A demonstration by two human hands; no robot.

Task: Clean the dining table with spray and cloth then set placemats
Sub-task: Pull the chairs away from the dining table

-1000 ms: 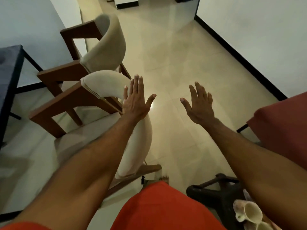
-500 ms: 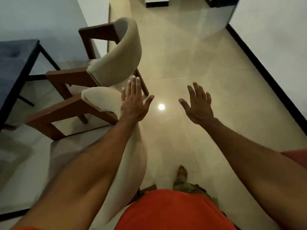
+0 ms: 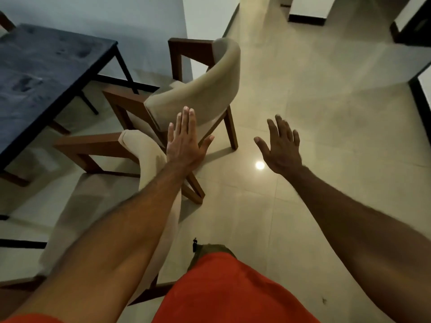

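Note:
The dark dining table (image 3: pixel 39 73) with black metal legs fills the upper left; its top looks smeared and bare. My left hand (image 3: pixel 186 141) is stretched forward, flat, fingers together and thumb out, holding nothing, in front of the chairs. Over the tiled floor, my right hand (image 3: pixel 282 148) is raised with fingers spread and nothing in it. No spray, cloth or placemat is in view.
Two cream upholstered chairs with brown wooden frames stand beside the table, the far chair (image 3: pixel 205 87) and the near chair (image 3: pixel 149 159) under my left arm. Glossy beige floor tiles (image 3: pixel 326 113) stretch to the right. White walls with dark skirting (image 3: pixel 415 87) border the far right.
The view has swung left and forward: the table now shows far more, the red seat and black stool at right are gone. Both hands stay raised and open.

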